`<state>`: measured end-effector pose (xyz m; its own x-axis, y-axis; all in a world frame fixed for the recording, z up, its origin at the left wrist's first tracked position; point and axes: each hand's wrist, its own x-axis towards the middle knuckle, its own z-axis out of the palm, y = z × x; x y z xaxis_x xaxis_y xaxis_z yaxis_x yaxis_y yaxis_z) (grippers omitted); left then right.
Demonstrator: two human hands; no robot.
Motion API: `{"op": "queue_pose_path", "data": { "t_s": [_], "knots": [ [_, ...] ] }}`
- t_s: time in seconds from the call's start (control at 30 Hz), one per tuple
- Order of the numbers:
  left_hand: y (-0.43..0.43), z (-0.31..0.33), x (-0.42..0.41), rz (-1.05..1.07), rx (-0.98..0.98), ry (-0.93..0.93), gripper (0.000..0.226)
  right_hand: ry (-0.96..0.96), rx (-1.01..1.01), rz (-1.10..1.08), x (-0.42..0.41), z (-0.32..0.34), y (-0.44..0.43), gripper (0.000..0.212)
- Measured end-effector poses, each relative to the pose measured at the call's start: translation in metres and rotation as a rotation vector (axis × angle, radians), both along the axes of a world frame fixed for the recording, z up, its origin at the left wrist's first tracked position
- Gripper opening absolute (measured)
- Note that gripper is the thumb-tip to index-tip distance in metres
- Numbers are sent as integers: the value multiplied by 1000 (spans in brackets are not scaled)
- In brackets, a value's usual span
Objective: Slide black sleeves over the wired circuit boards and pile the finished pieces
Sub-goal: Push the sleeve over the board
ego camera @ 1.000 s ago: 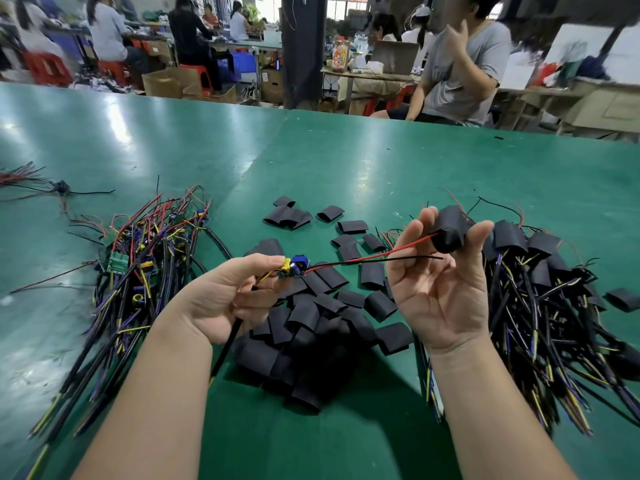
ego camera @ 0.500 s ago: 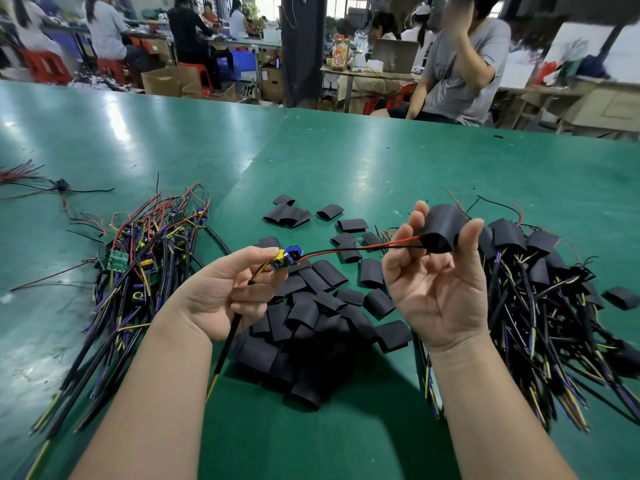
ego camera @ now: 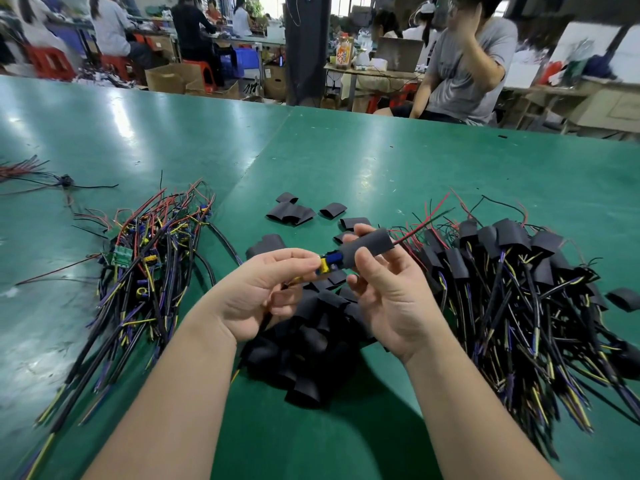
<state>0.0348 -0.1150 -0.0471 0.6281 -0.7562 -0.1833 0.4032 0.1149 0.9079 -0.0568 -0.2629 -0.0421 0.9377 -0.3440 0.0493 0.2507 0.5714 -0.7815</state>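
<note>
- Green table (ego camera: 381, 161): carries all stock; nothing on it has moved over the last second.
- Finished pile (ego camera: 519, 289), toward the right edge: sleeved boards with cables trailing to the near edge. No piece added yet.
- Unsleeved wired boards (ego camera: 149, 258), toward the left edge: tangle of bare boards and coloured leads.
- Loose sleeves (ego camera: 304, 358), heaped at the middle near the near edge, partly under the hands.
- Left hand (ego camera: 256, 292): thumb and fingers pinched on the board's cable end. A second ago it was well apart from the right hand; now they are almost touching.
- Right hand (ego camera: 391, 299): thumb and fingers curled round the black sleeve (ego camera: 367, 245), held above the heap.
- Red and black leads (ego camera: 419, 228): a second ago they spanned the gap between the hands; now they poke out of the sleeve's far end.
- Circuit board (ego camera: 327, 263): yellow and blue parts show at the sleeve's mouth. Judgement: the sleeve has run down the leads and the board is entering; the final push and the piling remain.
</note>
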Motion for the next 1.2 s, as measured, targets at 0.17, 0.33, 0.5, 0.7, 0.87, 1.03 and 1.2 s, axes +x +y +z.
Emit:
{"op": "queue_pose_path", "data": {
  "t_s": [0.17,0.33,0.5,0.7,0.87,1.03,1.2],
  "knots": [
    [-1,-1,0,24,-20,10,9,-46,43,-25,1,-3,1,50],
    [0,1,-1,-5,-35,-11,6,-57,36,-15,1,-6,1,57],
    [1,3,-1,-19,-54,-9,12,-37,-70,-55,0,-4,0,50],
    [3,4,-1,-36,-68,39,15,9,-259,-96,0,-5,-2,46],
    [2,4,-1,-42,-76,114,11,-23,-277,-30,-2,-5,-5,40],
    [0,2,0,-11,-68,137,19,-13,-331,-22,-2,-5,-6,44],
    [-1,0,0,-21,-109,178,11,-35,-348,-8,-2,-5,-8,42]
  ]
}}
